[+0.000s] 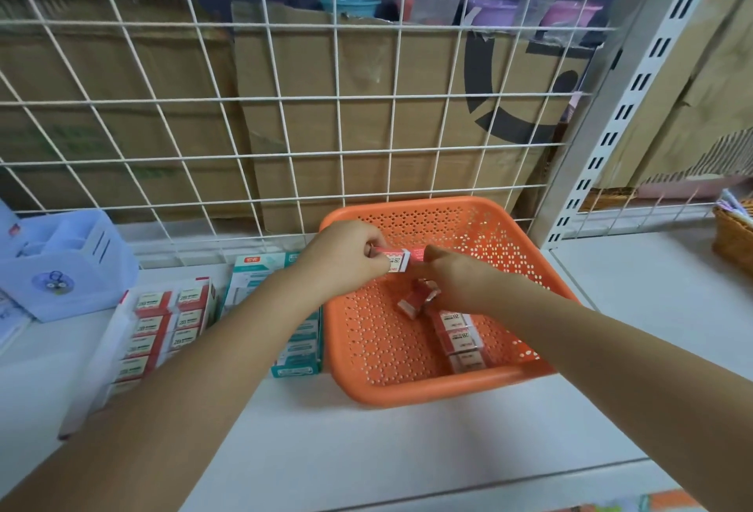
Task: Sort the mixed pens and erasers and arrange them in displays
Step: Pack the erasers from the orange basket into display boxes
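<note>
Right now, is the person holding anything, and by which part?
One red-and-white eraser, above the orange basket. The left hand pinches its left end, the right hand its right end.

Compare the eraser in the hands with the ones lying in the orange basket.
The held eraser is lifted above the orange basket, pinched at its ends by the left hand and right hand; the basket erasers lie on its floor. The held eraser points left-right; three basket erasers sit in a row running front to back. All wear red-and-white sleeves.
</note>
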